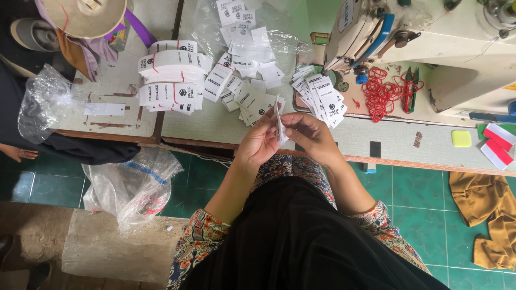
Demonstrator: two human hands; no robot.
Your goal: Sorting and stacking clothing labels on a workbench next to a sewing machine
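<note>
Head view, left to right. Clear plastic bag (42,102) at left edge of the small table (115,86); banded stack of white tags (172,75) at that table's right edge, red bands around bundles. Loose white tags (242,91) spread over the desk (199,121) near its front edge, a second clear bag (252,21) behind them towards the far edge. Left hand (262,142) and right hand (312,137) raised together just off the desk's front edge, fingers of both pinched on one white tag (279,126), held on edge between them; thread or loop on it too small to tell. Fanned pile of tags (321,99) just beyond right hand, touching base of sewing machine (430,48). Red rubber bands (384,91) heaped on machine bed; red-and-white cloth strips (497,142) at right edge.

Judged step: single tag under handling, mid-count or mid-sort, bundling not yet reached. Next move likely calls for a fine pinch, tag kept flat, square alignment with others before banding.
</note>
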